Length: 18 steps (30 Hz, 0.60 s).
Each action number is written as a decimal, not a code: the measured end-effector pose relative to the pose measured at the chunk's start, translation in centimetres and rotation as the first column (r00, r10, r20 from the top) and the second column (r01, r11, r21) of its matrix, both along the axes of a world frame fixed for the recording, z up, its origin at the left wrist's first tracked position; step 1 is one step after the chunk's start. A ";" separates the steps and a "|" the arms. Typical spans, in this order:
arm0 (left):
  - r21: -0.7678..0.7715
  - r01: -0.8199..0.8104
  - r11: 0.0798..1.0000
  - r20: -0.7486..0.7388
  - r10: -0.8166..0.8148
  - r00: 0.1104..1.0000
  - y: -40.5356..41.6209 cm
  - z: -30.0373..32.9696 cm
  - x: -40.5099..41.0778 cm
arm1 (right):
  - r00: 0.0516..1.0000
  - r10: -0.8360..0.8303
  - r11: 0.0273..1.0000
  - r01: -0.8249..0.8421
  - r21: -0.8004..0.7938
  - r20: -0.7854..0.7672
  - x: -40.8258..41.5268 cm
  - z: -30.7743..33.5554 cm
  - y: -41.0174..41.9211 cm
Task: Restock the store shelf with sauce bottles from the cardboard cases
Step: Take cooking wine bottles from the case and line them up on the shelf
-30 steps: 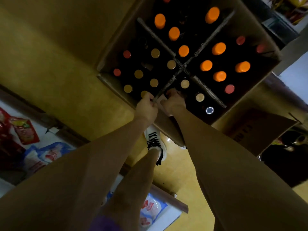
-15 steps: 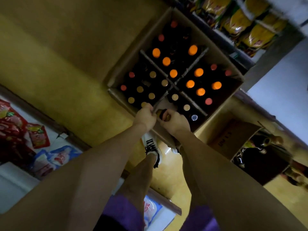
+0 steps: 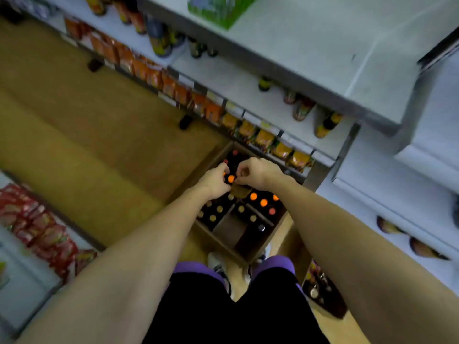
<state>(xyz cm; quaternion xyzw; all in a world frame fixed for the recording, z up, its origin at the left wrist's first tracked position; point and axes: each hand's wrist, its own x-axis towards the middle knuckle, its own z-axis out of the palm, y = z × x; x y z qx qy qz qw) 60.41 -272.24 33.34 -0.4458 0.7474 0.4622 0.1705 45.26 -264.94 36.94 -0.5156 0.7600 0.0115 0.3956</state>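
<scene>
On the far left, a low shelf (image 3: 29,276) carries red snack packets (image 3: 37,229) that have no part in this job, so I pass over them. Next comes my left hand (image 3: 214,181), fingers curled and thumb tucked in, apparently pinching a bottle neck below it, though the blur won't let me swear to that. Just beside it my right hand (image 3: 255,173) is curled around the top of a dark sauce bottle (image 3: 239,192) whose labelled body hangs under the knuckles, lifted above the open cardboard case (image 3: 223,244) on the floor. I judge both hands work at the necks because the bottles stand packed tight between dividers, caps up, leaving nothing else to grasp. One compartment nearest my feet looks emptied; orange-capped and gold-capped bottles fill the others. To the right, the store shelf (image 3: 248,78) has bare white stretches between its few standing bottles, which I take as the destination.
</scene>
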 end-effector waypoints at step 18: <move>0.094 -0.110 0.989 -0.725 0.144 0.673 -3.4 32.1 -11.8 | 0.967 -0.192 0.760 0.256 -0.598 0.170 -9.5 38.1 0.1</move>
